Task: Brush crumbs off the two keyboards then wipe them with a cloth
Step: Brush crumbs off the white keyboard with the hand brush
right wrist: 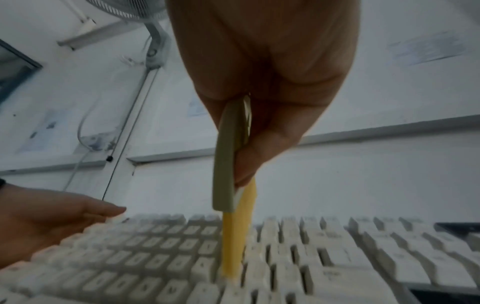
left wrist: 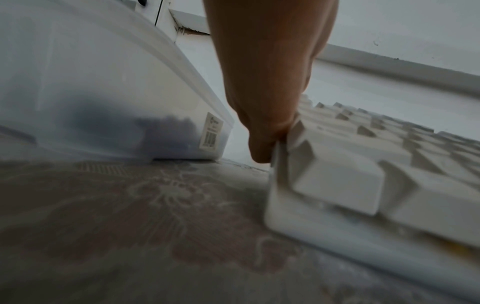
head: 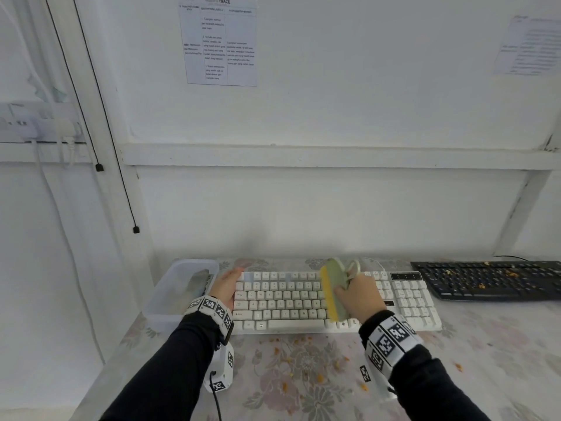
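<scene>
The white keyboard (head: 334,302) lies flat on the bench, its left end against the left hand's fingers (head: 235,273). The brush (head: 334,291), a pale green body with yellow bristles, stands nearly upright across the keys, bristles down among them, pinched in the right hand's fingers (right wrist: 249,162). The black keyboard (head: 491,279), strewn with orange crumbs (head: 513,274), lies well right of those fingers.

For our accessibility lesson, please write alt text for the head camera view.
A right hand drags a green-handled brush with yellow bristles across a white keyboard while the left hand steadies its end. Orange crumbs dot the floral tablecloth and a black keyboard on the right.
</scene>
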A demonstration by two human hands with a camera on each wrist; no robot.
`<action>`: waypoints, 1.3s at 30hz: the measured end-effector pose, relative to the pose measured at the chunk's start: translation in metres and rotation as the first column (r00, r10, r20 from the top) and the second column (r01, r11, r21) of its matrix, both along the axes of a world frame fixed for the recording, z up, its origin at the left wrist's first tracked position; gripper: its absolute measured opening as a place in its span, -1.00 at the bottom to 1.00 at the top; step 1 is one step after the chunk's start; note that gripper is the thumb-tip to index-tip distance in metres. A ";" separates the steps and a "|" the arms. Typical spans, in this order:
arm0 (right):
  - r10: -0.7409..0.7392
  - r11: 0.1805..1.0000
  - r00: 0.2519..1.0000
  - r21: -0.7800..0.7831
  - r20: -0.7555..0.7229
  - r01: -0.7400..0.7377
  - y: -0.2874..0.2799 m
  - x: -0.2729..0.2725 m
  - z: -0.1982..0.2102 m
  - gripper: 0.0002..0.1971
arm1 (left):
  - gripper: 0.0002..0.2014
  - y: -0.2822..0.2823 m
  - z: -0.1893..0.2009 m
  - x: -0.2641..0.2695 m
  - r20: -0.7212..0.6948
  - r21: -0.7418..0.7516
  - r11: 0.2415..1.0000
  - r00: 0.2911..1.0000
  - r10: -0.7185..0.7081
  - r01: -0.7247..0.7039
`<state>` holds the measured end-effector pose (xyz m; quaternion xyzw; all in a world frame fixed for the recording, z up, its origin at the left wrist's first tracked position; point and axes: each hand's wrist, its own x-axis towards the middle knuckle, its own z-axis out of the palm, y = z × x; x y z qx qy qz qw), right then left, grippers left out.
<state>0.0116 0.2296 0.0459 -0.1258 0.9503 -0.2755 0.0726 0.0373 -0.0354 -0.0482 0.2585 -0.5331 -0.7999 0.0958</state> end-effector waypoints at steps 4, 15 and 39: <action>0.047 0.997 0.991 0.049 0.128 -0.053 0.011 0.015 -0.012 -0.71 | -0.67 0.000 0.001 0.002 -0.017 -0.011 1.000 1.000 -0.009 0.009; -0.091 0.985 0.992 -0.152 -0.082 0.078 0.024 -0.004 0.009 -0.74 | -0.69 0.006 0.012 0.009 -0.040 -0.035 0.999 0.999 -0.030 0.028; 0.021 1.000 0.973 -0.005 0.228 -0.021 0.066 -0.005 -0.013 -0.73 | -0.74 0.021 0.023 0.014 0.036 -0.095 0.993 0.997 0.068 -0.064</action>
